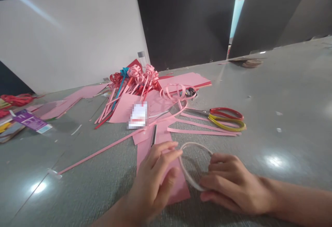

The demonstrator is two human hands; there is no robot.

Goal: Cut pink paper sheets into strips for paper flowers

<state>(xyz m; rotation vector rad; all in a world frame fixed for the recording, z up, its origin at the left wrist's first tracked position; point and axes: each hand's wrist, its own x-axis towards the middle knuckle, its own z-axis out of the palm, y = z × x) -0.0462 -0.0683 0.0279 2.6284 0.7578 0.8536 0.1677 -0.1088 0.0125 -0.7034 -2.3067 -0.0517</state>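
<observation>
Both my hands hold a pale loop of paper strip (187,147) above the grey table (272,99). My left hand (153,182) pinches the loop's left end, fingers closed. My right hand (230,183) grips its right and lower side, fingers curled. Under the hands lies a pink paper sheet (166,140) with a dark pen (154,135) on it. Long pink strips (202,132) lie just beyond.
Scissors with red and yellow handles (227,119) lie to the right of the strips. A heap of pink, red and blue paper flowers on sticks (129,81) sits at the back centre, with pink sheets (77,97) to its left. Coloured packets (31,121) lie far left.
</observation>
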